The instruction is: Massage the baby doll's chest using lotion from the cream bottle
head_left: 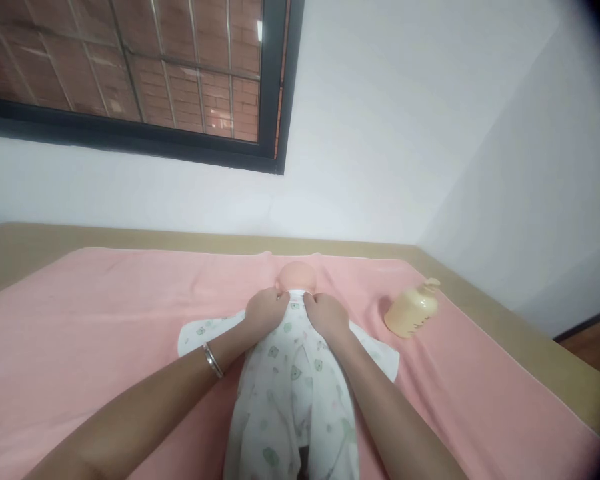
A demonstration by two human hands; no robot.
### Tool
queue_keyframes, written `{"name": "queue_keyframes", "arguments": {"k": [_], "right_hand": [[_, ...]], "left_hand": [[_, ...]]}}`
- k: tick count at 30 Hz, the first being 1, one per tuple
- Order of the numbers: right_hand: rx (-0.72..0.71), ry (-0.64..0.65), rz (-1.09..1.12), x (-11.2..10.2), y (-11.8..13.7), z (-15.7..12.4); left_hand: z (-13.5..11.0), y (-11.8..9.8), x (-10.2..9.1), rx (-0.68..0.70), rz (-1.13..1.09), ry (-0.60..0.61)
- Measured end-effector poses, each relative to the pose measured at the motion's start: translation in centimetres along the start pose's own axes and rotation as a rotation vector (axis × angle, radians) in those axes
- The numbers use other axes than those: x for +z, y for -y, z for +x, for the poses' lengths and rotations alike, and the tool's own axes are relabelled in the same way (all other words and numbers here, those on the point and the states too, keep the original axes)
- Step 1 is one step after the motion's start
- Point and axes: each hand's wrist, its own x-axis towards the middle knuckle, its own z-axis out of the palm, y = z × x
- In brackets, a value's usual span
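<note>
A white baby romper (pixel 295 360) with small green and grey prints is stretched from the middle of the pink cloth toward me, its sleeves spread out to both sides. Just beyond its neckline shows the smooth bald head of a doll (pixel 297 275); the rest of the doll is hidden. My left hand (pixel 267 312), with a silver bangle on the wrist, is closed on the left side of the romper's neckline. On the right side of that neckline, my right hand (pixel 329 315) pinches the fabric. Both hands are close to the head.
A yellow baby bottle (pixel 411 311) rests on the pink cloth (pixel 105 320) to the right. The cloth covers a tan surface (pixel 485 320) against a white wall (pixel 380 133). A dark-framed window (pixel 275 87) with bars is at the upper left.
</note>
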Motion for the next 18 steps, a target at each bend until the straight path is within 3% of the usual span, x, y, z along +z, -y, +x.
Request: {"name": "queue_keyframes", "arguments": {"k": [18], "right_hand": [[-0.001,-0.013,0.028,-0.06,0.07,-0.09]], "left_hand": [[-0.13,-0.30,-0.10,-0.017,0.035,0.020]]}}
